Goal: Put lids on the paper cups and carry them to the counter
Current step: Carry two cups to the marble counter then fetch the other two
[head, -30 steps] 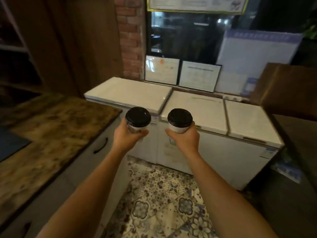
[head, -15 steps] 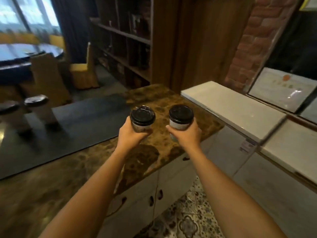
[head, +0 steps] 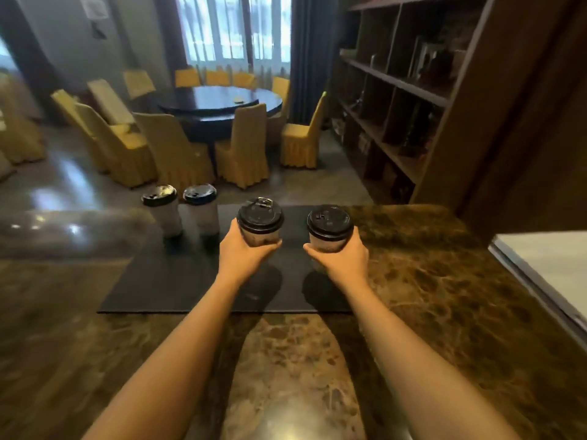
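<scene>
- Brown marble counter [head: 413,296] fills the lower view, with a dark mat [head: 178,281] lying across its far part.
- Left hand [head: 243,255] is wrapped around a lidded paper cup [head: 259,231], held above the mat; its lid's small tab stands flipped up.
- Right hand [head: 341,258] grips a second cup [head: 329,236] with a black lid pressed on, also off the surface, judging by the shadows beneath.
- Two more lidded cups [head: 165,212] stand upright on the mat's far left corner, side by side.
- Lidding looks finished for these cups; the step in hand is delivery.
- Next move calls for lowering both cups level onto the mat, right of the standing pair and clear of them, then letting go only once each base sits flat.
</scene>
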### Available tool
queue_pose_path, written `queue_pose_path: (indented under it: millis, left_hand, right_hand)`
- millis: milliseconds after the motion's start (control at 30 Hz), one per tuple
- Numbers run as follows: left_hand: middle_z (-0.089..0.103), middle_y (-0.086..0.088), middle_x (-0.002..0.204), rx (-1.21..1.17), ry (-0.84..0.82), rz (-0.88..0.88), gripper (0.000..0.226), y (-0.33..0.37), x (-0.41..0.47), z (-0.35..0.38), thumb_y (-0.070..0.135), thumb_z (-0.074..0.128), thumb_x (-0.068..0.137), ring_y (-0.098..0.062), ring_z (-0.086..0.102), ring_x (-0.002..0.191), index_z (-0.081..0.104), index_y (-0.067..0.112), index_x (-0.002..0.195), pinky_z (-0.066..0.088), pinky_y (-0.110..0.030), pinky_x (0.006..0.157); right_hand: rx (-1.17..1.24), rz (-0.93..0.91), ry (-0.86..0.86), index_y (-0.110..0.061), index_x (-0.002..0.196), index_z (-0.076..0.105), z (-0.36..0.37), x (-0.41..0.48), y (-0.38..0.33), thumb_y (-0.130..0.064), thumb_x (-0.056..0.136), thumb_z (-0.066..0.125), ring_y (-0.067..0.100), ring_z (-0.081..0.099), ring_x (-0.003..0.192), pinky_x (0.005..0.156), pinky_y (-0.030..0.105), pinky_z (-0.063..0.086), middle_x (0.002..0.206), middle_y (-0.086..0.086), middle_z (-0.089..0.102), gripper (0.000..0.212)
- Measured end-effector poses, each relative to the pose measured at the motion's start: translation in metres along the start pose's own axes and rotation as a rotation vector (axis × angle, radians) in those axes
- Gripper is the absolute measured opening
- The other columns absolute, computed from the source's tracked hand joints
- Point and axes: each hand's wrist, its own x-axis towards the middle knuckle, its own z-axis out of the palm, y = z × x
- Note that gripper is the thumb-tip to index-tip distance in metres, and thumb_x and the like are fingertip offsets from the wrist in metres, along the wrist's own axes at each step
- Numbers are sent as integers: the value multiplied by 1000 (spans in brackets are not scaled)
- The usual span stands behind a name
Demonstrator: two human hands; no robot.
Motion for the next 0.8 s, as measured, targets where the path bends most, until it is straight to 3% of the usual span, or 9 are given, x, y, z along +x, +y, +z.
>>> queue_pose_path:
  millis: [233,333,433,600,700,800]
  left_hand:
    - [62,-4,135,23,79,-56,82,-32,93,3,25,94,67,-18,56,126,50,18,135,40,-27,100]
    - [65,1,118,-1,85,-90,69,-56,129,11,21,92,68,-20,61,118,53,24,124,44,-28,99]
    - [67,3,106,-35,85,-125,71,-79,157,20,22,93,66,-26,68,109,56,17,127,54,-39,97]
    - [64,-8,133,-60,59,-107,72,-105,187,35,20,92,69,-22,61,122,51,19,128,49,-42,109]
    - [64,-10,134,-11,72,-69,77,-115,192,39,20,92,70,-22,61,122,50,12,134,51,-34,104]
    - [66,-11,130,42,57,-74,77,-126,190,38,20,92,70,-24,65,119,50,12,134,55,-37,99]
  right_hand:
    - [23,-31,-80,-17,129,58,79,88,7,-38,60,96,7,58,112,87,17,42,125,0,68,81]
    - [12,25,-72,-14,127,60,116,120,24,-41,64,93,20,65,115,85,21,46,120,4,70,75]
    - [-49,62,-69,-13,134,51,143,147,29,-41,67,91,30,62,122,92,30,46,131,10,65,83]
    - [-74,-25,96,-11,128,61,173,164,41,-37,57,97,30,68,112,88,27,50,122,11,72,84]
    - [-64,-15,75,-11,124,62,183,163,46,-32,58,97,25,70,108,82,23,50,118,10,73,77]
    - [-93,-26,91,-8,121,63,193,158,57,-29,59,96,27,71,103,79,23,50,113,12,74,73]
